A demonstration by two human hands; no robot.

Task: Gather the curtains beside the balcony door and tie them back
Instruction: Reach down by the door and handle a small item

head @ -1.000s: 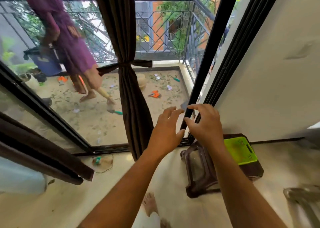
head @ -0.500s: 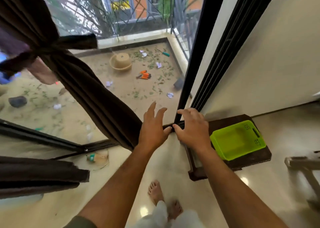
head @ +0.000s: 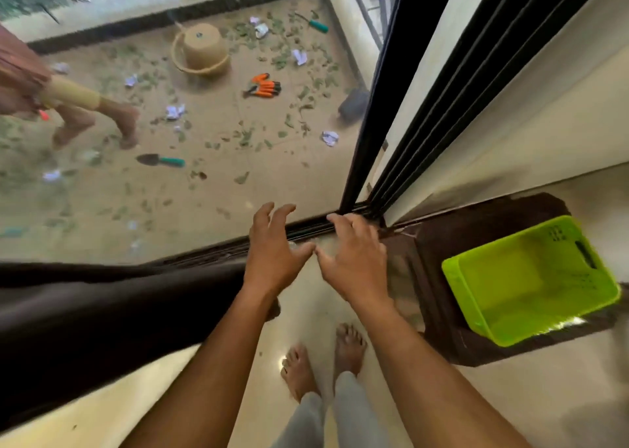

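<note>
Two hands: both are held out in front of the person, low over the door track (head: 306,228), thumbs almost touching.
Left hand (head: 274,250): fingers are spread and slightly bent; nothing is gripped.
Right hand (head: 354,253): fingers are spread, reaching toward the foot of the black door frame (head: 381,90); nothing is held. Whether the fingertips touch the track cannot be told.
Curtain (head: 102,318): one dark brown mass is seen at the lower left, on the person's left, passing behind the left forearm. Neither hand is on it. Whether it is tied cannot be told here.
Step in hand: judged as a reach between grasps, with no fabric caught; gathering or tying is not being done at this instant.
Next move: fabric or a tie-back is needed; the hands would have to be brought left to the curtain, or to whatever hangs by the frame, which is not shown.
Counts: one green basket (head: 531,277) on one dark stool (head: 442,240); two bare feet (head: 323,362) on the indoor floor.
Beyond the glass: one upturned bucket (head: 200,49), one trowel (head: 160,160), one orange pair of gloves (head: 263,86), scattered leaves, and another person's legs (head: 95,120).
</note>
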